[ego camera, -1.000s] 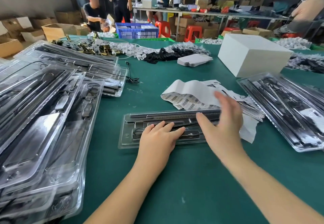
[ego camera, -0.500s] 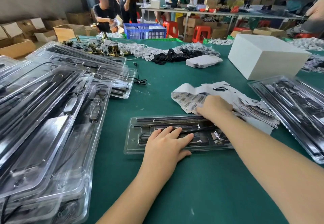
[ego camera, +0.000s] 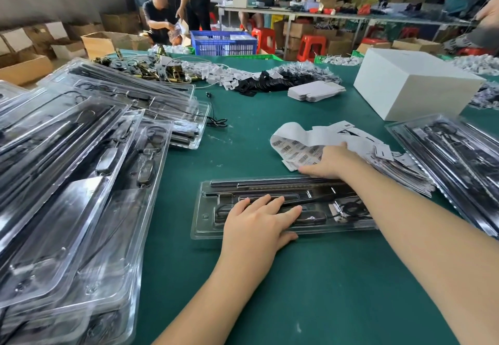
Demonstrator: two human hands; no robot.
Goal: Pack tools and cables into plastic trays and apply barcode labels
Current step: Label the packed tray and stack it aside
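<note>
A clear plastic tray (ego camera: 208, 220) holding black tools and a coiled cable lies on the green table in front of me. My left hand (ego camera: 256, 225) rests flat on its near half with fingers straight. My right hand (ego camera: 330, 162) lies on the strip of white barcode labels (ego camera: 294, 147) just behind the tray's far edge; its fingertips touch the sheet, and whether they pinch a label is hidden.
Stacks of filled clear trays (ego camera: 81, 182) crowd the left side, more trays (ego camera: 459, 155) lie at the right. A white box (ego camera: 413, 88), flat white cartons (ego camera: 316, 92), black parts and metal hardware sit further back. People work beyond the table.
My right hand came down from above the tray onto the label strip and has slid slightly left along it. My left hand stays flat on the tray.
</note>
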